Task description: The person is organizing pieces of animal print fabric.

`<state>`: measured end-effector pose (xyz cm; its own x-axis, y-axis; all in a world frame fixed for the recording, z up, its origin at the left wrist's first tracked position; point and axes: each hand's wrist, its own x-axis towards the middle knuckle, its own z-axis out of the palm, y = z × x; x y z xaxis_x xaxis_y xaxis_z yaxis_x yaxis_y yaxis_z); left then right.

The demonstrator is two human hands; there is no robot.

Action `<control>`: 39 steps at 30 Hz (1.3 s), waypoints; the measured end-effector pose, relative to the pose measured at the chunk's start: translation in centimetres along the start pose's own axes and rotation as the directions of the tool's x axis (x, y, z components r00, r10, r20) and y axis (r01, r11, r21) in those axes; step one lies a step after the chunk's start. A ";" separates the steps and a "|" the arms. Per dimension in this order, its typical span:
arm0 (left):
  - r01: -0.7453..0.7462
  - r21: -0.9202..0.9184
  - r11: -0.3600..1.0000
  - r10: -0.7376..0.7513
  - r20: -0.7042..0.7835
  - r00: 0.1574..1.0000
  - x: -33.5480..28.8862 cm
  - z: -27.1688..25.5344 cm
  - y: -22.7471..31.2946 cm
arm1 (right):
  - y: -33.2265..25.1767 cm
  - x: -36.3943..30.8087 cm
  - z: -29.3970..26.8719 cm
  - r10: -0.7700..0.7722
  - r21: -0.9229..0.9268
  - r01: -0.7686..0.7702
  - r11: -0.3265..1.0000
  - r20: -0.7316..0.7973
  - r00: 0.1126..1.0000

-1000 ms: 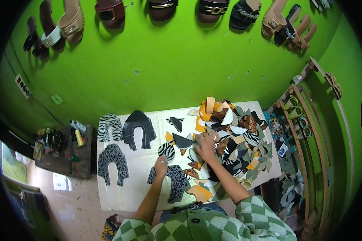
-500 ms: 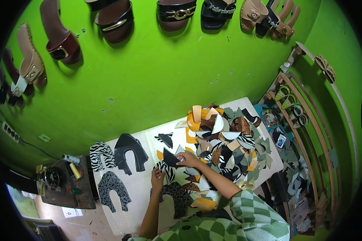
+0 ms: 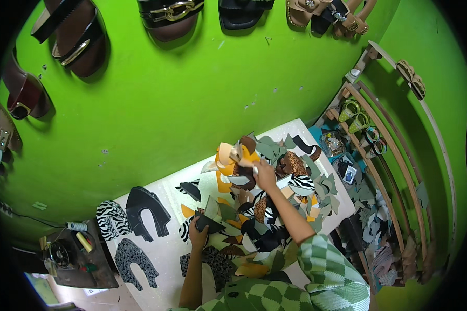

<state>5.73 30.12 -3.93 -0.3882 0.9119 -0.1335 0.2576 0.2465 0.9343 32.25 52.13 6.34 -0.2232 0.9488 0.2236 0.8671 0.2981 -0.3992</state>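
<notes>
My left hand [image 3: 198,236] is closed on a black leather piece [image 3: 209,224] with a pointed end, low over the near-left side of the scrap pile. My right hand [image 3: 265,178] reaches over the far part of the pile [image 3: 262,207], its fingers closed on a pale tan leather piece [image 3: 238,154] that is smeared by motion. Mixed in the pile are grey-green, orange, brown, leopard-print and zebra-print scraps. Beside my left hand lies a zebra-print piece [image 3: 184,230], partly covered. A patterned black-and-grey arch-shaped piece [image 3: 213,264] lies nearer me, partly behind my left forearm.
Left on the white table [image 3: 163,259] lie zebra-print [image 3: 113,220], black [image 3: 146,212] and speckled grey [image 3: 135,263] arch-shaped pieces. A dark side table [image 3: 78,264] stands farther left. Sandals [image 3: 174,18] hang on the green wall; a wooden rack [image 3: 384,171] is at right.
The black piece has passed from my right hand to my left. My right hand has moved away to the far part of the pile. The view has turned, shifting the scene leftward.
</notes>
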 end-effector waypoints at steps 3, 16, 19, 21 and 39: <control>0.137 -0.053 0.989 -0.134 0.048 0.990 -0.2 -0.3 2.7 | -1.2 -4.7 -1.5 -0.120 0.039 0.122 0.992 -0.045 0.992; 0.118 -0.268 0.956 -0.090 0.114 0.989 0.4 -0.2 -0.5 | 0.9 1.5 -13.1 0.073 0.423 0.125 0.898 -0.422 0.904; 0.123 -0.277 0.953 -0.085 0.147 0.985 0.4 -0.4 0.0 | 1.1 3.6 -17.6 0.104 0.401 0.117 0.908 -0.489 0.866; 0.127 -0.255 0.959 -0.092 0.143 0.985 0.3 -0.6 0.1 | 2.1 5.0 -18.9 0.143 0.482 0.104 0.870 -0.449 0.882; 0.108 -0.273 0.956 -0.063 0.167 0.984 0.5 -0.6 0.4 | -3.0 8.2 -14.4 0.226 0.695 -0.190 0.693 0.042 0.973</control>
<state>5.09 30.49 -3.38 -0.2505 0.9365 -0.2454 -0.0373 0.2440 0.9691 34.20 57.45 22.15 -0.0402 0.9951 0.0906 0.3340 0.0988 -0.9374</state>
